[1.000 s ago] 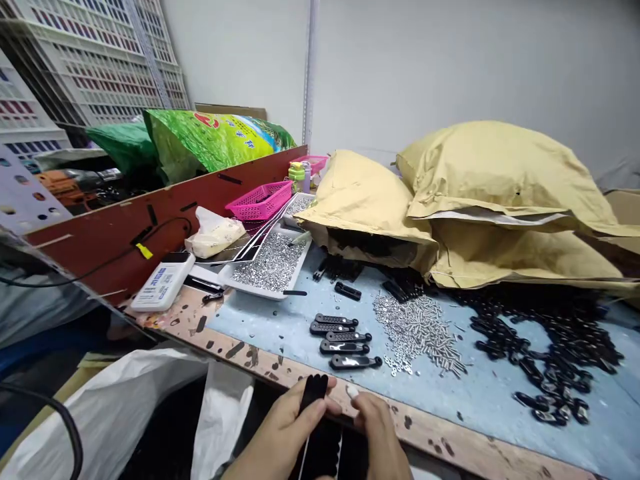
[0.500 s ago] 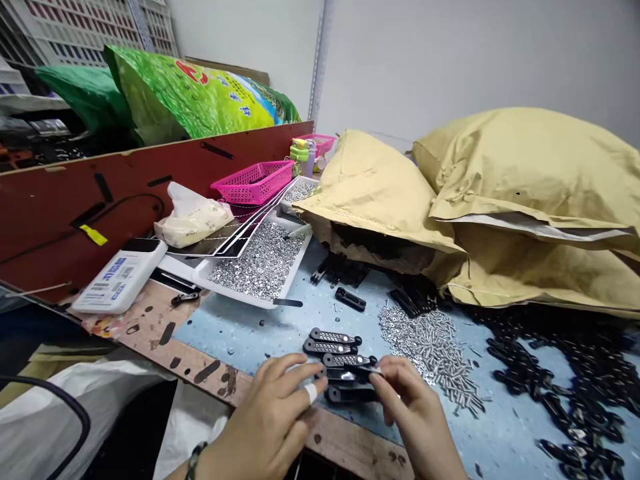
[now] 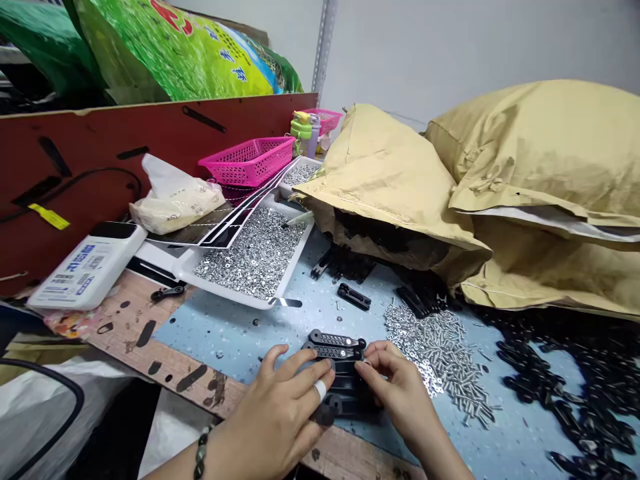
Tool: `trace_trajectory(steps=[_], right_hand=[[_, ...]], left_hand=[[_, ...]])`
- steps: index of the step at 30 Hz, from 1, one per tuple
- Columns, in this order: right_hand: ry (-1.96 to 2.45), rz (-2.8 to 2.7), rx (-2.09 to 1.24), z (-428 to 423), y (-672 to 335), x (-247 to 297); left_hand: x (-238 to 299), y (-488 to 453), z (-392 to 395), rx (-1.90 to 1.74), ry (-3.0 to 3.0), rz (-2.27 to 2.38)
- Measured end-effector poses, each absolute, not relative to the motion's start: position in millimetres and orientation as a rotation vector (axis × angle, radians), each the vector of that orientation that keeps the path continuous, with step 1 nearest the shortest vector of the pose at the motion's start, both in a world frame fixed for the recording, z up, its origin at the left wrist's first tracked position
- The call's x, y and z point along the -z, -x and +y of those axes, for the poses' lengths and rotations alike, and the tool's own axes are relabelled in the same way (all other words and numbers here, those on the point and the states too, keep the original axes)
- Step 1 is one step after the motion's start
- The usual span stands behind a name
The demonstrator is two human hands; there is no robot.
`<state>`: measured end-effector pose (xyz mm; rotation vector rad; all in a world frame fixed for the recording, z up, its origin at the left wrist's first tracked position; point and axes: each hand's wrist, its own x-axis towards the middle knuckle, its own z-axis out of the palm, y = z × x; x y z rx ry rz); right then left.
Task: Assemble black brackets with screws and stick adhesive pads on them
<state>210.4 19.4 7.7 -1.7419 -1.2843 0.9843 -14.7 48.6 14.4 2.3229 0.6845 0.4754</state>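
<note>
Bright diffuse light, soft shadows under the left hand [image 3: 273,417] and right hand [image 3: 400,387], glints on the screws [image 3: 440,360], wide-angle bowing at the edges.

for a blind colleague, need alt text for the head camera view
The left hand and right hand hold a small stack of slotted black parts on a blue work mat. A pile of short silver screws lies beside them, with a white tray of small silver hardware behind and tan sacks to the right.
</note>
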Motion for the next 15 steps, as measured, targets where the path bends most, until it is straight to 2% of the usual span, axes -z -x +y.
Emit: trace_trajectory(steps=[5, 12, 15], right_hand=[[1.874, -1.513, -0.811, 23.1, -208.5, -9.5], [2.143, -1.895, -0.297, 21.7, -216.3, -18.1], [1.918, -1.950, -0.349, 16.0, -204.8, -29.8]], left_hand=[[-14.6, 3.8, 48.1, -0.443, -2.657, 0.757], [-18.3, -5.6, 52.6, -0.581, -2.580, 0.837], [-27.4, -0.6, 55.2, -0.588, -2.533, 0.829]])
